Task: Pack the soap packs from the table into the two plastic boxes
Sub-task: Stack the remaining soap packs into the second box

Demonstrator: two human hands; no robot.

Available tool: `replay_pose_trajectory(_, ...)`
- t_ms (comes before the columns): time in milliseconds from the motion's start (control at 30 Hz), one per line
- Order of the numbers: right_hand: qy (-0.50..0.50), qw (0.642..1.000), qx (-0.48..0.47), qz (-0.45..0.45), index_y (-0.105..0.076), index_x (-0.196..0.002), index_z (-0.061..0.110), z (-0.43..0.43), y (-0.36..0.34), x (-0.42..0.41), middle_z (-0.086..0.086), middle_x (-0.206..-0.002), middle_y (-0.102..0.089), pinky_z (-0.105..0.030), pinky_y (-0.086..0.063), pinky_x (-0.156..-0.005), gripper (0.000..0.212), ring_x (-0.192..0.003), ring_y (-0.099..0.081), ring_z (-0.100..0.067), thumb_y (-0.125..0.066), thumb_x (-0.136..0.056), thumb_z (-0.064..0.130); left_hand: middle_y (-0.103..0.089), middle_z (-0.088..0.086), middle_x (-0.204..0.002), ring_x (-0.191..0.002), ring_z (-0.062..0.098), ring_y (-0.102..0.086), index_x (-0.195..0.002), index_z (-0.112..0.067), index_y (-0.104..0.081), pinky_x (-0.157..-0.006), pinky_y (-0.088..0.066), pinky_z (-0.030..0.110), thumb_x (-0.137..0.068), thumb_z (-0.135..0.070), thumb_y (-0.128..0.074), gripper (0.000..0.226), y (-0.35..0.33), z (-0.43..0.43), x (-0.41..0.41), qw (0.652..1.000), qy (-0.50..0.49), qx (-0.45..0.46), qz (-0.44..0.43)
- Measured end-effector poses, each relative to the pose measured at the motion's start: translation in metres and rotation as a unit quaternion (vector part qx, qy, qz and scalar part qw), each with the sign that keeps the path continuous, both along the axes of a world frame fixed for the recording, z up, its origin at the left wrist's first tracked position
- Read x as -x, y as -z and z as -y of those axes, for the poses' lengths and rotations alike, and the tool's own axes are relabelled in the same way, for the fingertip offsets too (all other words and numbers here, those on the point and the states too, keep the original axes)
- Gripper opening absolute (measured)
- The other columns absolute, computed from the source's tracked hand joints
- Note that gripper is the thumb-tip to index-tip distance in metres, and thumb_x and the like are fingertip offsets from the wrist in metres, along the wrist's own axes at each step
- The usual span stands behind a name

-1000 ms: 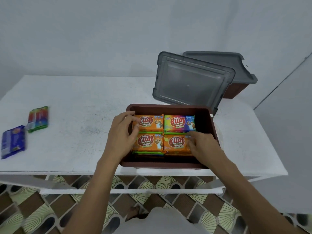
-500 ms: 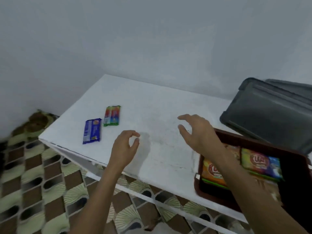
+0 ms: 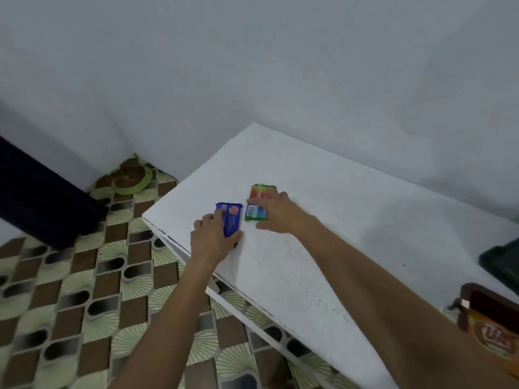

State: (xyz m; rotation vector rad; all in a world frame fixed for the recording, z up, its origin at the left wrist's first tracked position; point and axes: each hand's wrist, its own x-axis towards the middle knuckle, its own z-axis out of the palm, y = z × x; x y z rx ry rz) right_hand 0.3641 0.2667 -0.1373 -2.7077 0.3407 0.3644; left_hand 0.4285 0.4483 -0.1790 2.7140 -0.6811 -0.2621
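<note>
Two soap packs lie near the left end of the white table (image 3: pixel 323 234). My left hand (image 3: pixel 213 238) grips the blue pack (image 3: pixel 232 221), fingers on its left edge and thumb under its near end. My right hand (image 3: pixel 276 213) lies over the rainbow-coloured pack (image 3: pixel 257 202), fingers across its right side and thumb at its near edge. At the far right the corner of the brown plastic box (image 3: pixel 477 301) shows, with an orange soap pack (image 3: pixel 494 336) inside. The second box is out of view.
A dark grey lid (image 3: pixel 502 262) pokes in at the right edge. The table's left edge drops to a patterned tile floor (image 3: pixel 84 304). A dark slanted object (image 3: pixel 42 203) and a green dish (image 3: pixel 132 181) sit on the floor by the wall.
The view has swung left. Both hands left the brown box, crossed the table and now lie on the two loose packs, left on the blue, right on the rainbow one.
</note>
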Motion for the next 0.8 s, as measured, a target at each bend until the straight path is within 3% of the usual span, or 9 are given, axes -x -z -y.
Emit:
replay_pose_trajectory(200,-0.014,0.999,0.045,-0.004,-0.04,-0.141,0.035,-0.002,0.016,-0.015,-0.016,-0.147,-0.026,-0.044,-0.041,-0.1,0.054,-0.122,-0.037,-0.037,-0.061,-0.092,0.027,-0.05,0.011,-0.133,-0.114,0.034,-0.046,-0.143,-0.02,-0.031,-0.086,-0.046,0.041,-0.079,-0.041,-0.066,0.075,0.005,0.001,-0.002,0.999,0.026,-0.017,0.027)
replay_pose_trajectory(367,-0.054,0.991,0.122,-0.028,-0.039,-0.139,0.034,-0.004,0.015,-0.013,-0.019,-0.149,-0.02,-0.042,-0.046,-0.097,0.05,-0.117,-0.041,-0.037,-0.046,-0.096,0.009,-0.045,0.01,-0.135,-0.116,0.033,-0.044,-0.146,-0.026,-0.023,-0.089,-0.043,0.041,-0.08,-0.037,-0.062,0.078,0.005,0.003,-0.002,0.997,0.034,-0.062,0.027)
replay_pose_trajectory(467,-0.05,0.992,0.118,-0.021,-0.041,-0.136,0.031,-0.002,0.016,0.001,-0.018,-0.15,-0.02,-0.042,-0.045,-0.095,0.043,-0.116,-0.039,-0.037,-0.045,-0.097,0.012,-0.043,0.01,-0.135,-0.117,0.033,-0.043,-0.148,-0.029,-0.018,-0.09,-0.043,0.041,-0.082,-0.035,-0.059,0.078,0.003,0.005,0.002,0.996,0.037,-0.077,0.028)
replay_pose_trajectory(567,-0.026,0.997,0.065,0.033,-0.041,-0.129,0.029,0.007,0.016,0.024,-0.013,-0.138,-0.036,-0.038,-0.046,-0.083,0.042,-0.101,-0.045,-0.031,-0.054,-0.091,0.021,-0.043,0.01,-0.135,-0.118,0.032,-0.043,-0.15,-0.033,-0.014,-0.087,-0.044,0.041,-0.083,-0.035,-0.06,0.081,-0.002,0.007,0.006,0.995,0.051,-0.078,0.027)
replay_pose_trajectory(700,0.059,0.989,-0.012,0.135,-0.034,-0.144,0.025,0.022,0.006,0.067,-0.007,-0.1,-0.059,-0.023,-0.035,-0.058,0.048,-0.07,-0.052,-0.016,-0.043,-0.099,0.013,-0.041,0.009,-0.136,-0.115,0.029,-0.047,-0.149,-0.041,-0.008,-0.08,-0.051,0.039,-0.079,-0.032,-0.07,0.094,-0.014,0.004,0.014,0.997,0.069,0.023,-0.015)
replay_pose_trajectory(800,0.13,0.967,-0.062,0.212,-0.045,-0.135,0.02,0.028,-0.015,0.112,-0.005,-0.087,-0.064,-0.015,-0.032,-0.043,0.039,-0.052,-0.046,-0.004,-0.045,-0.098,0.009,-0.036,0.007,-0.132,-0.094,0.021,-0.052,-0.147,-0.049,-0.008,-0.071,-0.049,0.03,-0.076,-0.02,-0.074,0.1,-0.029,0.011,0.034,0.984,0.085,0.146,-0.046)
